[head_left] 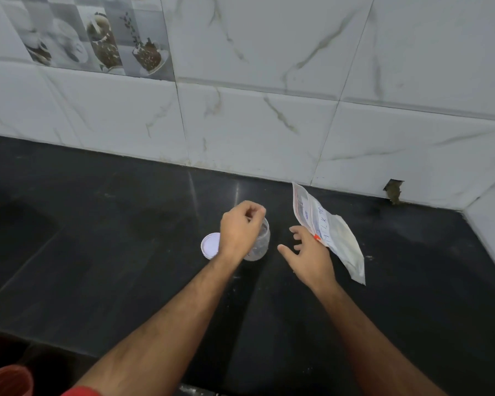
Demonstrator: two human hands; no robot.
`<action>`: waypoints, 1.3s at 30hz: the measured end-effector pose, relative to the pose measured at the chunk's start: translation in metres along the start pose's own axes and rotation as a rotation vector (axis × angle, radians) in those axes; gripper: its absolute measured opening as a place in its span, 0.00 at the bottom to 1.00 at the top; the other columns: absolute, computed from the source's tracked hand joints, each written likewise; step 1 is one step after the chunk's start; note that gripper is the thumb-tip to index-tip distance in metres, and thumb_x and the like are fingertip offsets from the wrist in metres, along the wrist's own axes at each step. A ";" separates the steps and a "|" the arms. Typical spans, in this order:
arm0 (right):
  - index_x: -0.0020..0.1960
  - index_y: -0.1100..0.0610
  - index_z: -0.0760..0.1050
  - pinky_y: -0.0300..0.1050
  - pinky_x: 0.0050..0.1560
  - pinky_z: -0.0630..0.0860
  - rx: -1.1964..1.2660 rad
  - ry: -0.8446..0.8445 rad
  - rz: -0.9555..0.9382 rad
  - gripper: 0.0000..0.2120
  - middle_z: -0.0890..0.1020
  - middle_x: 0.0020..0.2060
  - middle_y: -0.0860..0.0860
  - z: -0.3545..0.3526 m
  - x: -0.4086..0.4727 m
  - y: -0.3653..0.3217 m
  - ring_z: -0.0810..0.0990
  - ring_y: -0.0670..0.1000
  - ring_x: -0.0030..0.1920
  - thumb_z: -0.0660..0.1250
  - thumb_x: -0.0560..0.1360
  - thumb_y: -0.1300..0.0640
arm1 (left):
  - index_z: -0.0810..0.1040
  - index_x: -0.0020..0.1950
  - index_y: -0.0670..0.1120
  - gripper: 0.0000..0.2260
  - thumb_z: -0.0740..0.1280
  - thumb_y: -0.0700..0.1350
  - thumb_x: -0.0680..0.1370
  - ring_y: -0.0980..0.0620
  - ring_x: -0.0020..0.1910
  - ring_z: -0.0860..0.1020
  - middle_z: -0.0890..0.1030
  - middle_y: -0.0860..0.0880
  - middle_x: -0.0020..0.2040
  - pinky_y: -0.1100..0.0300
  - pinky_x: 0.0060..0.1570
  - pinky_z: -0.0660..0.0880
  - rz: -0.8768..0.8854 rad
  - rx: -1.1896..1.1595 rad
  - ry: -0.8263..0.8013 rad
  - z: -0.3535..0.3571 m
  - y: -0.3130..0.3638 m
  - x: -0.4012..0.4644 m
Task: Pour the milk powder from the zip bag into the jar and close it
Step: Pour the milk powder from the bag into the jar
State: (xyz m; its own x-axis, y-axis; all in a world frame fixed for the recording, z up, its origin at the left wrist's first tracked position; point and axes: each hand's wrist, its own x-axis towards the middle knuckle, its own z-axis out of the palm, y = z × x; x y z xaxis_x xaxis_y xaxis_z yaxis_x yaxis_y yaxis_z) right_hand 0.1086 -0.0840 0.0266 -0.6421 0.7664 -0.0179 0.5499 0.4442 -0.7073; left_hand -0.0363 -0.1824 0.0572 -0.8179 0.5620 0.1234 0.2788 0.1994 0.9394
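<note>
A clear plastic jar [261, 243] stands upright on the black counter, its mouth uncovered. My left hand [239, 227] curls over the jar's rim with fingers closed; whether it grips the rim is hard to tell. The jar's white lid [209, 245] lies flat on the counter just left of the jar, partly hidden by my left wrist. A clear zip bag [333, 232] with pale powder and a handwritten label lies flat on the counter to the right. My right hand [307, 257] hovers with fingers spread between jar and bag, its fingertips at the bag's red-striped zip edge.
The black counter [112, 252] runs back to a white tiled wall [269, 124] and a side wall at the far right. A chipped hole [393, 191] marks the wall base. A red container [7, 380] shows at the bottom left corner.
</note>
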 end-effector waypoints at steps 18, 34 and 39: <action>0.36 0.48 0.77 0.51 0.39 0.81 0.123 0.198 -0.040 0.09 0.81 0.29 0.48 -0.096 -0.024 0.005 0.82 0.51 0.32 0.72 0.73 0.49 | 0.78 0.45 0.42 0.06 0.66 0.43 0.80 0.56 0.26 0.79 0.80 0.46 0.37 0.63 0.23 0.76 -0.486 -0.409 -0.322 0.118 0.071 0.015; 0.36 0.51 0.67 0.43 0.32 0.66 -0.153 0.109 0.131 0.17 0.73 0.31 0.46 -0.164 0.071 -0.003 0.73 0.50 0.32 0.65 0.76 0.41 | 0.79 0.44 0.40 0.06 0.65 0.39 0.80 0.52 0.31 0.80 0.85 0.37 0.45 0.59 0.32 0.80 -0.315 -0.207 -0.344 0.136 0.100 0.013; 0.45 0.57 0.78 0.48 0.42 0.80 -0.327 0.075 0.136 0.09 0.81 0.39 0.52 -0.169 0.080 -0.002 0.82 0.55 0.41 0.65 0.75 0.52 | 0.78 0.38 0.44 0.07 0.66 0.39 0.76 0.52 0.29 0.83 0.85 0.45 0.37 0.59 0.33 0.82 -0.199 0.019 -0.240 0.141 0.109 0.008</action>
State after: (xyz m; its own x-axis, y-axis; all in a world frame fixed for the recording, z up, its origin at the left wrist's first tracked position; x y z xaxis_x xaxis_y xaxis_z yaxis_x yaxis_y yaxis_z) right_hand 0.1466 0.0546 0.1462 -0.5172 0.8551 -0.0355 0.7770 0.4517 -0.4384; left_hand 0.0592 -0.0429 0.1158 -0.7156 0.6836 -0.1439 0.1361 0.3385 0.9311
